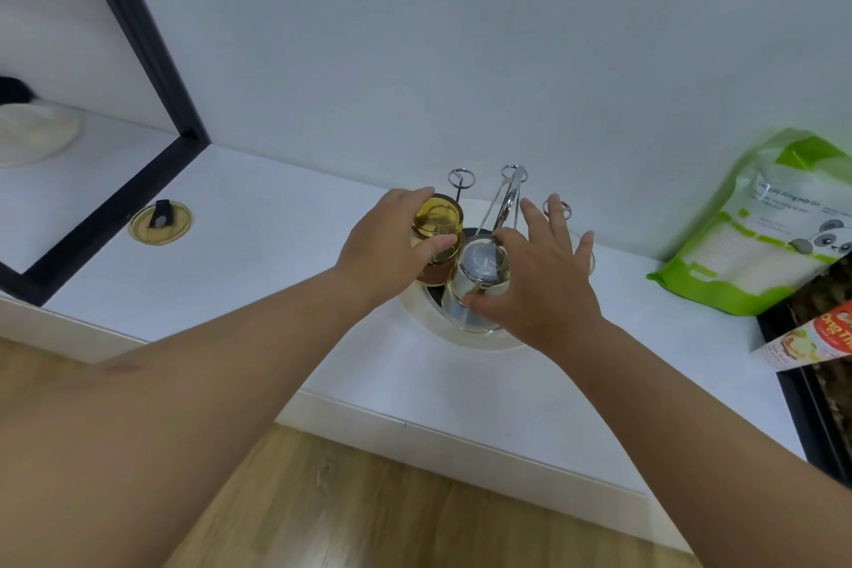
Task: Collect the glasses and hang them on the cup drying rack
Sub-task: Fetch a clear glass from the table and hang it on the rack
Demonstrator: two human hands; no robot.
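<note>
The cup drying rack (465, 334) is a round white base with thin metal prongs ending in rings (461, 178), standing on the white counter near the wall. My left hand (392, 240) grips an upside-down amber glass (437, 217) over the rack's left side. My right hand (535, 277) pinches a clear glass (479, 277), upside down and tilted, between thumb and forefinger; its other fingers are spread. Another clear glass (582, 251) shows dimly behind my right hand.
A green and white panda package (760, 226) leans on the wall at right, with a dark tray and an orange packet (811, 337) below it. A yellow lid (160, 222) lies on the counter at left beside a black-framed shelf (138, 42) holding a white dish (32, 134).
</note>
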